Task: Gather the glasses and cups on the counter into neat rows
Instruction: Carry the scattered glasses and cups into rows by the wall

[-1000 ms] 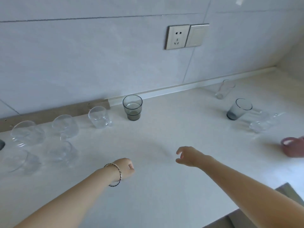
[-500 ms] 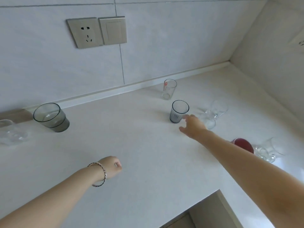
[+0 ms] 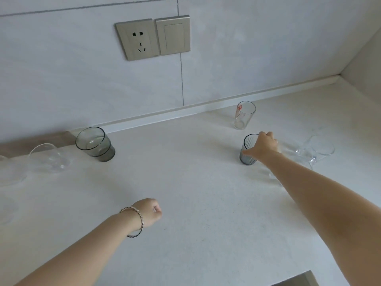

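My right hand (image 3: 266,145) seems curled round the smoky ribbed glass (image 3: 248,153); my elbow swinging could topple the clear glasses (image 3: 318,149) just beside it.

The right hand (image 3: 265,146) has left the middle of the desk (image 3: 195,203) and stretched far out to the right. Half a second ago its fingertips were just short of the small grey glass (image 3: 247,156). Now the thumb lies against the glass's near side and the fingers curl over its far rim, gripping it. Compared with a second ago, the view has swung right, so the large grey glass (image 3: 94,144) sits at the left instead of mid-frame.
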The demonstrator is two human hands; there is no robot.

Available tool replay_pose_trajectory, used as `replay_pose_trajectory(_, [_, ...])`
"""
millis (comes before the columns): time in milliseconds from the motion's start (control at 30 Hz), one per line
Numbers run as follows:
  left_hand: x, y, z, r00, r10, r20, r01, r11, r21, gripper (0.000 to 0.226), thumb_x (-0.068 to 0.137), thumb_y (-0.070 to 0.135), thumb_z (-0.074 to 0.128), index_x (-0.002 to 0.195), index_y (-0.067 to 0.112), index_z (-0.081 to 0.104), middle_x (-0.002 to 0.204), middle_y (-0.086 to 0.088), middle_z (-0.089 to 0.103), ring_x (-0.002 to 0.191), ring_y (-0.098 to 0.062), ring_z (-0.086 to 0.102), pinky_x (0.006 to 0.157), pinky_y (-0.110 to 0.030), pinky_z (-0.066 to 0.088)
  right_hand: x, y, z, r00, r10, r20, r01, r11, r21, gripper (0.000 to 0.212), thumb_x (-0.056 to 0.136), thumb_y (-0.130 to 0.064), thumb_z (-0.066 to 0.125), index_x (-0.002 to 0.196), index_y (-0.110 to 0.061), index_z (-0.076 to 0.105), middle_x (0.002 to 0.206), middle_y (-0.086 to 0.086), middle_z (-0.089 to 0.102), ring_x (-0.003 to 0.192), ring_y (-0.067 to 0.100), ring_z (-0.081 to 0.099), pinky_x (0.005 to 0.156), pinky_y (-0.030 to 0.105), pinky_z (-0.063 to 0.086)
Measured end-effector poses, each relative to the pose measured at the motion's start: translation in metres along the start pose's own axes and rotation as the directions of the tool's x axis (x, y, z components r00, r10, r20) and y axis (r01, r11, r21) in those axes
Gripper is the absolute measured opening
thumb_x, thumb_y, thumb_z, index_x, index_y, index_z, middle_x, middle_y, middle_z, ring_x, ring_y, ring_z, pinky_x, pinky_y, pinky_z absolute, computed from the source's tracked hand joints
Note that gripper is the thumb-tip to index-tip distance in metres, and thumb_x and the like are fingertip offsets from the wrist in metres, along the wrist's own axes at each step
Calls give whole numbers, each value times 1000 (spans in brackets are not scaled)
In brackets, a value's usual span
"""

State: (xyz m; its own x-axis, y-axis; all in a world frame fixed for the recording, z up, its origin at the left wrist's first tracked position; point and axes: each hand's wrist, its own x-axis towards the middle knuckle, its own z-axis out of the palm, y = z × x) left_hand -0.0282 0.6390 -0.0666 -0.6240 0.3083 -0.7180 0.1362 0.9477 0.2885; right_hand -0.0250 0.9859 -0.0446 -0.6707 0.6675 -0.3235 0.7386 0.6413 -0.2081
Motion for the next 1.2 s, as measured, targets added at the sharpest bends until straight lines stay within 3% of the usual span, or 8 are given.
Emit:
replay_pose_trajectory(233, [-15, -45, -13, 998, -68, -8, 67, 996, -58, 28, 92, 22, 42, 111, 12, 60, 101, 0, 56, 90, -15, 49, 77, -20, 37, -66, -46, 21, 941, -327, 86, 337, 930, -150, 81, 72, -38, 72, 140, -14, 34, 136, 8, 39, 124, 28, 41, 97, 38, 44])
replay_pose_trajectory(400, [-27, -110, -20, 992, -129, -9, 127, 985, -116, 10, 89, 17, 43, 85, 18, 52, 84, -3, 54, 79, -20, 49, 73, -22, 37, -139, -111, 51, 864, -457, 212, 482, 872, -85, 89, 72, -45, 71, 146, -19, 28, 140, 3, 37, 129, 23, 39, 103, 33, 38])
replay_pose_trajectory(567, [-48, -194, -30, 989, -145, -18, 141, 980, -138, 11, 86, 15, 42, 79, 21, 46, 76, -2, 48, 76, -20, 42, 66, -25, 33, -206, -193, 93, 788, -535, 303, 584, 806, -95, 89, 72, -44, 71, 146, -19, 27, 141, 2, 37, 131, 22, 39, 104, 31, 38])
replay_pose_trajectory(733, [-78, -290, -42, 988, -155, -19, 152, 982, -112, 21, 90, 17, 42, 99, 20, 61, 94, 2, 52, 90, -16, 49, 81, -22, 38, -264, -285, 130, 753, -572, 325, 626, 775, -88, 86, 71, -41, 73, 143, -18, 32, 138, 5, 39, 129, 25, 42, 102, 33, 40])
replay_pose_trajectory(833, [-95, -337, -54, 985, -167, -32, 163, 981, -107, 10, 90, 16, 42, 85, 20, 50, 92, -1, 50, 85, -19, 46, 72, -22, 36, -284, -344, 146, 745, -597, 297, 643, 762, -82, 83, 71, -42, 74, 140, -15, 36, 135, 8, 42, 126, 26, 44, 100, 35, 41])
replay_pose_trajectory(967, [-109, -380, -65, 980, -192, -49, 184, 974, -135, 22, 89, 14, 41, 67, 20, 40, 88, -5, 43, 79, -20, 38, 52, -21, 26, -297, -410, 166, 767, -592, 248, 623, 779, -65, 80, 70, -44, 76, 135, -13, 40, 131, 9, 44, 123, 27, 47, 99, 37, 43])
replay_pose_trajectory(1100, [-118, -404, -70, 979, -184, -88, 166, 969, -182, 12, 92, 19, 43, 94, 19, 55, 107, -6, 59, 88, -16, 48, 71, -20, 36, -300, -450, 186, 808, -544, 224, 569, 820, -62, 78, 69, -44, 77, 132, -13, 41, 131, 10, 44, 123, 28, 46, 98, 37, 44])
replay_pose_trajectory(1200, [-119, -417, -65, 979, -171, -112, 142, 964, -224, 6, 92, 22, 44, 91, 21, 51, 121, -4, 60, 95, -17, 53, 76, -19, 37, -300, -462, 199, 822, -527, 215, 554, 827, -93, 74, 71, -41, 76, 130, -12, 42, 131, 10, 43, 123, 27, 44, 96, 36, 44])
